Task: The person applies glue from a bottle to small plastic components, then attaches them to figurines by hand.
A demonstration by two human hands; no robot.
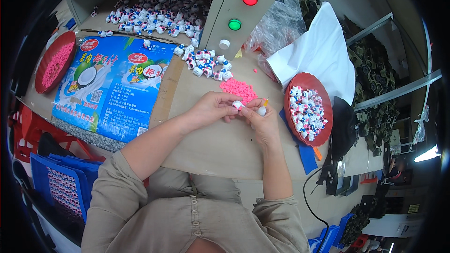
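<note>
My left hand (213, 107) pinches a small white-and-pink plastic figurine (238, 105) between thumb and fingertips above the tabletop. Close against it, my right hand (265, 124) is closed, its thumb and fingers meeting at the figurine. Tucked in the right hand is a small white bottle (261, 111) with a thin yellow tip; its body is mostly hidden by fingers. Just beyond my fingers lies a pile of small bright pink pieces (239, 89). Behind that pile sits a cluster of white, blue and pink figurines (206, 63).
A red scalloped bowl (323, 136) of figurines stands at right; another red bowl (40, 84) with pink pieces is far left. Flattened blue printed cardboard (110, 107) covers the left side. Behind, a grey machine (239, 0) with red and green buttons holds many figurines. White sheeting (314, 51) lies back right.
</note>
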